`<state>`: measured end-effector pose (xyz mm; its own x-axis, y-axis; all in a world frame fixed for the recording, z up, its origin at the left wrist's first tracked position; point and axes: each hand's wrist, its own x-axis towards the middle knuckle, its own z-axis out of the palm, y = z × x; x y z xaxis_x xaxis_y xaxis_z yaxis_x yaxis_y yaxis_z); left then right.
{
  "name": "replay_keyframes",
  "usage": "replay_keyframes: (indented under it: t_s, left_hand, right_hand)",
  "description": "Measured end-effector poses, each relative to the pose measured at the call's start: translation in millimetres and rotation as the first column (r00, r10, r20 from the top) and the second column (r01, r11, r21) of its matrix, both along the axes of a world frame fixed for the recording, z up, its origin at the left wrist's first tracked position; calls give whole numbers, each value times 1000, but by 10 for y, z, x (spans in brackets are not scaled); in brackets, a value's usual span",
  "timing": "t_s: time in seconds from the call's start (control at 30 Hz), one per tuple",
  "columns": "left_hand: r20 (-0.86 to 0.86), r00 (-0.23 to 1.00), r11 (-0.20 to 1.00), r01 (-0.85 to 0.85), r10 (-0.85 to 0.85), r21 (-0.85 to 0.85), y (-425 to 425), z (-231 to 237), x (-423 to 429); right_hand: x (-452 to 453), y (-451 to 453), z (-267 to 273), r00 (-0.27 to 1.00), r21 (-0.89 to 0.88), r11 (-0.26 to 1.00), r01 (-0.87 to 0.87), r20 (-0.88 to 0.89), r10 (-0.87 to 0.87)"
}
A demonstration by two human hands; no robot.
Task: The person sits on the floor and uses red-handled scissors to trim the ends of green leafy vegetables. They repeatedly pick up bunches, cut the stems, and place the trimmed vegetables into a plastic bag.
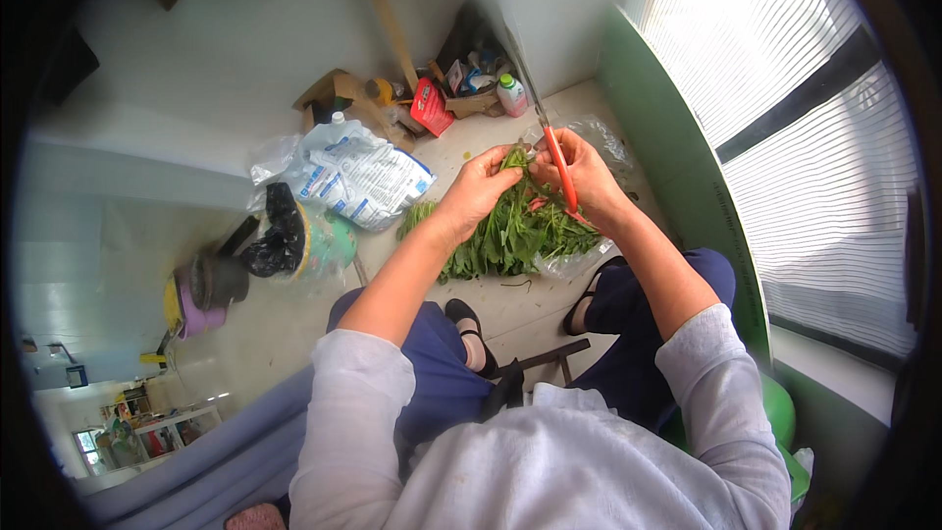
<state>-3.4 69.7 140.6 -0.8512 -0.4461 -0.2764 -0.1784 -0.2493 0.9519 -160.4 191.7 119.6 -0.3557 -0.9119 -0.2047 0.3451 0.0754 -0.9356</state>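
My left hand (478, 188) pinches the gathered stem ends of a bunch of leafy greens (508, 232), whose leaves hang down toward the floor. Close on its right, my right hand (578, 169) holds red-handled scissors (557, 162), the metal blades pointing up and away from me. The fingertips of that hand meet the stems beside my left thumb. More greens (570, 235) lie below both hands, partly on a clear plastic bag (578, 261). A bit of red shows among the leaves; I cannot tell what it is.
A white and blue plastic pack (368, 177) lies to the left, near a green bin (331, 239) with a black bag. Against the wall are cardboard, a red packet (431, 107) and a green-capped bottle (511, 95). A green panel (655, 110) runs along the right.
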Motion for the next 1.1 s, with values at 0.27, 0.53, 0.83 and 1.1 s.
replay_keyframes:
  t_s: [0.27, 0.53, 0.83, 1.1]
  left_hand:
    - [-106, 994, 1000, 17, -14, 27, 76, -53, -130]
    - [83, 997, 979, 25, -8, -202, 25, -50, -150]
    - [97, 994, 988, 60, -46, -142, 11, -34, -199]
    - [110, 993, 997, 52, -46, -51, -61, -106, -173]
  right_hand:
    - [-217, 26, -35, 999, -35, 999, 25, -26, -26]
    - [-252, 38, -42, 999, 5, 999, 44, 12, -44]
    - [-290, 59, 44, 990, 58, 998, 40, -136, -31]
    - [-323, 104, 52, 988, 77, 997, 9, -157, 3]
